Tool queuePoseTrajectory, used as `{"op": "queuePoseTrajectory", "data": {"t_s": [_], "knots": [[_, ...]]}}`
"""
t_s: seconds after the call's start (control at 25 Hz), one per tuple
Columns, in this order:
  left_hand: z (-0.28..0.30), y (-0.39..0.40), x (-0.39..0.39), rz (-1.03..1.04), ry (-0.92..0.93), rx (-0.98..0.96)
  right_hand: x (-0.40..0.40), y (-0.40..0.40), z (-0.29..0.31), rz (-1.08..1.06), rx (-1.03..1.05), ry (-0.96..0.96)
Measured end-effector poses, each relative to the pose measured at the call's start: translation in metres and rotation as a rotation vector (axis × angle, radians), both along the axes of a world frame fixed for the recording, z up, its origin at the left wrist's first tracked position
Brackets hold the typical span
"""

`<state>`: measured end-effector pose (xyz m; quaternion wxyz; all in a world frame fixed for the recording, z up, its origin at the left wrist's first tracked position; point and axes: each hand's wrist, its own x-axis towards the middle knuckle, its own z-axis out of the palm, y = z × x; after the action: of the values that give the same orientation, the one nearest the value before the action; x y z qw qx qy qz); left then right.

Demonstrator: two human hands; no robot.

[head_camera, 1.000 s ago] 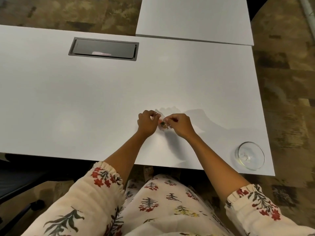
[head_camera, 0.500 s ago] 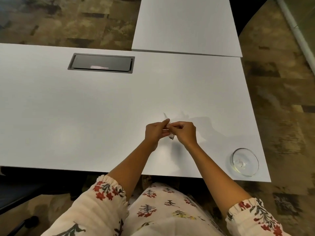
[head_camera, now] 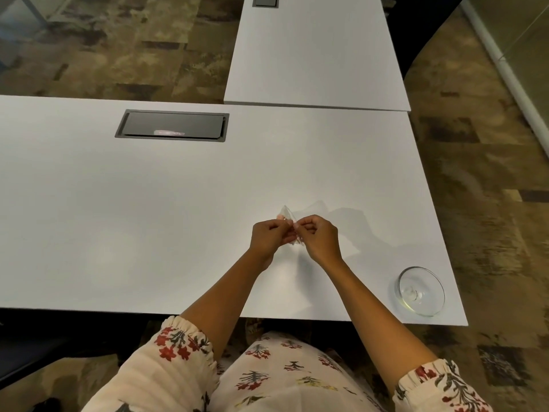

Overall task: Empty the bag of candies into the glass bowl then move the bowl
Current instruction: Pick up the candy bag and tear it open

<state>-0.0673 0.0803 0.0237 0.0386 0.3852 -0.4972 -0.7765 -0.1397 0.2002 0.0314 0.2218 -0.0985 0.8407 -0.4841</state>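
A small clear plastic bag of candies (head_camera: 285, 214) is pinched between both hands just above the white table (head_camera: 148, 218). My left hand (head_camera: 269, 237) grips its left side and my right hand (head_camera: 319, 237) grips its right side, fingers curled. A pinkish candy shows through the bag's upper tip; most of the bag is hidden by my fingers. The glass bowl (head_camera: 421, 290) stands by itself near the table's front right corner, well to the right of my hands.
A dark cable hatch (head_camera: 171, 125) is set into the table at the back. A second white table (head_camera: 318, 52) butts against the far edge. Patterned carpet lies to the right, and the table's front edge runs just before my lap.
The bag's tip now sticks up more above my fingers. My hands stay together on it, and the view has tilted up, showing more of the far table.
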Motion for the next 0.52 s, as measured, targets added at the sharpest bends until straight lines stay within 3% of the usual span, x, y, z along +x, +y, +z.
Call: {"op": "queuePoseTrajectory", "data": {"t_s": [0.16, 0.52], "knots": [[0.000, 0.008, -0.006, -0.010, -0.073, -0.144, 0.003, 0.001, 0.002, 0.030, 0.047, 0.140], [0.008, 0.021, -0.016, 0.066, -0.090, -0.070, -0.001, 0.006, 0.001, -0.190, -0.043, 0.010]]}}
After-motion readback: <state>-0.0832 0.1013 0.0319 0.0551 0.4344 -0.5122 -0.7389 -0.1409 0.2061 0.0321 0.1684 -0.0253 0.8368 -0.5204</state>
